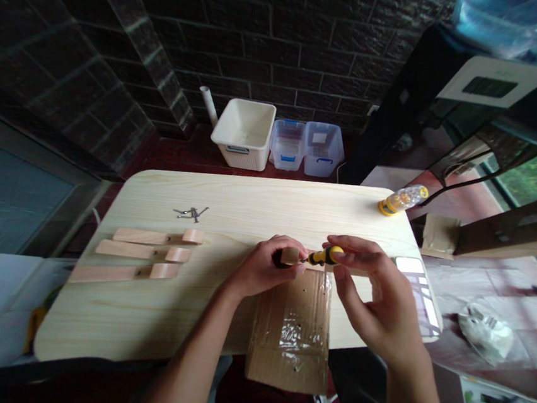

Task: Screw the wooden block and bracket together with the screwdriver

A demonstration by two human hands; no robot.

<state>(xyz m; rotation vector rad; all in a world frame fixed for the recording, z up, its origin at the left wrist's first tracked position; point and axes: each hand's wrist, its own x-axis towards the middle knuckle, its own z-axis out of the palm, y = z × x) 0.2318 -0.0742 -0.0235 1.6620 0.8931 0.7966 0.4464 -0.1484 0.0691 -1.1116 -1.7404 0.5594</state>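
Observation:
My left hand (pixel 269 266) grips a wooden piece (pixel 290 256) with a rounded block at its end, above a taped cardboard piece (pixel 291 330) at the table's front edge. A yellow and black screwdriver (pixel 324 256) lies level, its tip against the wooden piece. My right hand (pixel 374 288) holds the rounded end of its handle between thumb and fingers. Three similar wooden pieces (pixel 131 250) lie side by side on the left of the table. Behind them is a small pile of screws (pixel 194 213).
The pale wooden table (pixel 249 203) has a clear bottle with a yellow cap (pixel 402 199) at its back right and a phone-like flat item (pixel 418 295) at the right edge. Beyond stand a cream bin (pixel 244 129) and two clear plastic boxes (pixel 321 149).

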